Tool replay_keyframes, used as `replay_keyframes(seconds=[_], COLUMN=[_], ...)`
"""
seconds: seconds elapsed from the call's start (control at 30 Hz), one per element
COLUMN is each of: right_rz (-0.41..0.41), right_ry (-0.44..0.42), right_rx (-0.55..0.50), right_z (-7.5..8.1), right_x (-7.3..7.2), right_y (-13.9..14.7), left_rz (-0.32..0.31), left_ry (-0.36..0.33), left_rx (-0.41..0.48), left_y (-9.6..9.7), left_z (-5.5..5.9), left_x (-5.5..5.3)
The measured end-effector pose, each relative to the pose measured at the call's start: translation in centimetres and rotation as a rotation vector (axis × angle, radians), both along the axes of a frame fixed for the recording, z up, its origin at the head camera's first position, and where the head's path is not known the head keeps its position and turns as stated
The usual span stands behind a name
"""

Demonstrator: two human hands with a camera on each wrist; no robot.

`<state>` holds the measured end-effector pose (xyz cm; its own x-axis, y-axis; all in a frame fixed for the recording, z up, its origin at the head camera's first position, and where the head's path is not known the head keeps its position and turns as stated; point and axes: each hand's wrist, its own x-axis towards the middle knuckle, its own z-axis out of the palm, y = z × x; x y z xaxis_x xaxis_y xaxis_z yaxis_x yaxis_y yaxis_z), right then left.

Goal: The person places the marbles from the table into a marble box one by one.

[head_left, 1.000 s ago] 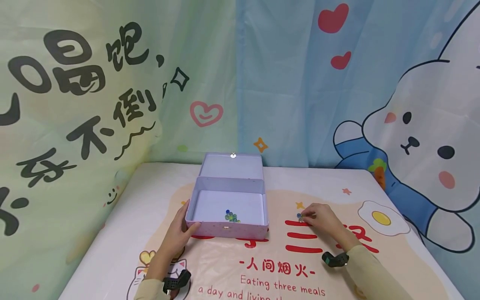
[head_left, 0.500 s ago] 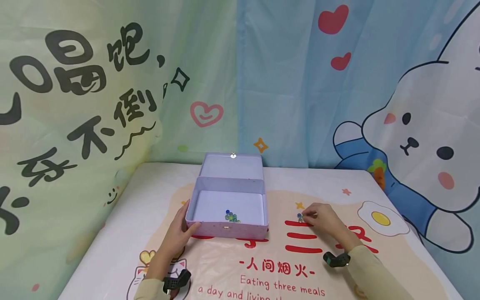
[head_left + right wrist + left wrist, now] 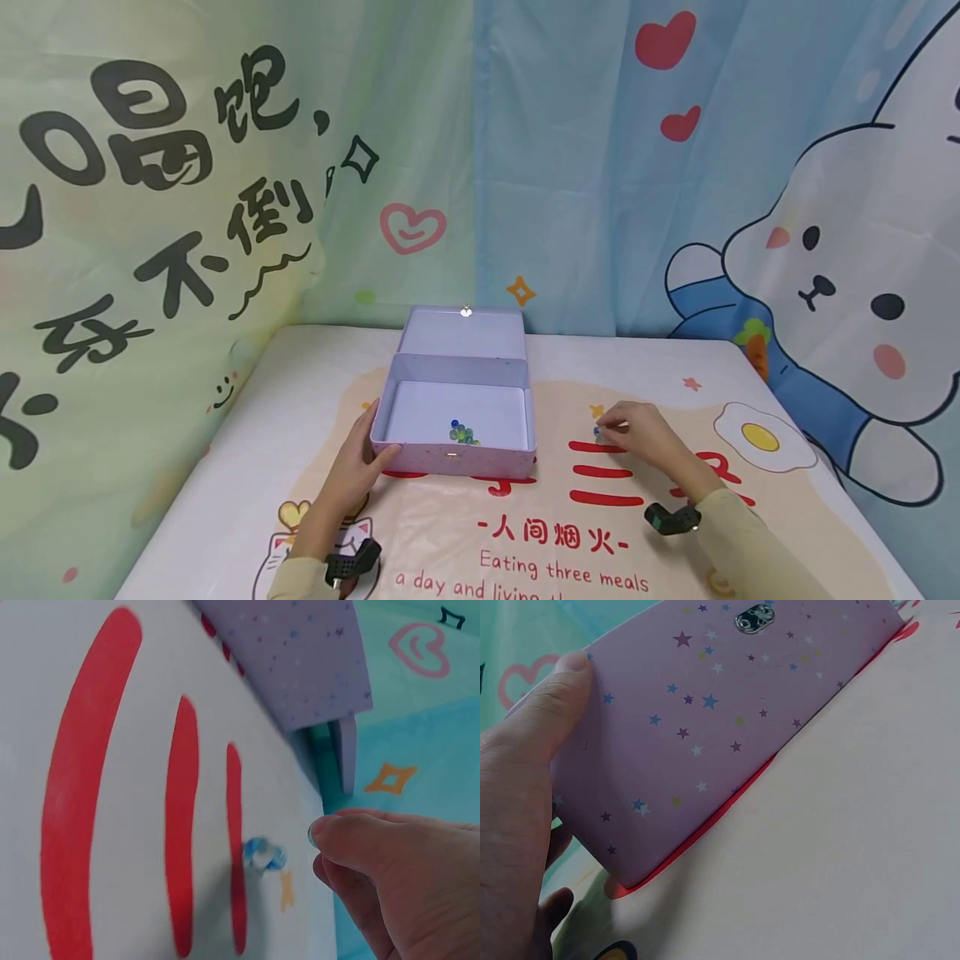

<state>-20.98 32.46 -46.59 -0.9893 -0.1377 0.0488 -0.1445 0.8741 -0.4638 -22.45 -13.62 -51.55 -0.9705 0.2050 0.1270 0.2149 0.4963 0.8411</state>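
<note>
A lilac tin box (image 3: 454,460) with a star pattern stands on the table, its lid (image 3: 461,332) raised at the back. Several blue and green glass marbles (image 3: 463,433) lie inside near its front wall. My left hand (image 3: 358,460) grips the box's left front corner; in the left wrist view the thumb (image 3: 562,694) lies on the star-printed front. Right of the box, my right hand (image 3: 641,429) pinches a glass marble (image 3: 311,835), mostly covered by the fingertips. Close beside those fingers, a small cluster of clear and blue marbles (image 3: 264,855) sits on the table.
A printed cloth (image 3: 555,542) with red characters and a fried egg picture (image 3: 767,437) covers the table. Behind the box hangs a curtain (image 3: 555,167) with hearts and a cartoon rabbit. Each wrist wears a dark camera band (image 3: 672,518).
My right hand has lifted slightly and shifted a little left by the loose marbles. The left hand and the box have stayed in place.
</note>
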Motion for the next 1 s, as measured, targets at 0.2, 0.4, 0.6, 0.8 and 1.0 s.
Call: replay_keyframes(seconds=[0.2, 0.4, 0.6, 0.8, 1.0], right_rz=[0.057, 0.096, 0.146, 0.213, 0.274], right_ry=[0.040, 0.042, 0.076, 0.096, 0.080], right_rx=[0.008, -0.001, 0.031, 0.031, 0.041], right_z=[0.9, 2.0, 3.2, 4.2, 5.0], right_x=[0.1, 0.2, 0.1, -0.2, -0.8], right_y=[-1.4, -3.0, -4.5, -5.9, -7.3], left_rz=[0.004, -0.008, -0.005, 0.002, -0.009], left_ry=[0.004, 0.018, 0.020, 0.016, 0.021], left_rx=[-0.010, 0.013, 0.009, -0.003, 0.012], left_y=[-0.1, -0.1, -0.1, -0.1, -0.1], left_z=[-0.1, -0.2, -0.2, -0.3, -0.2], left_x=[0.0, -0.1, -0.2, -0.2, -0.2])
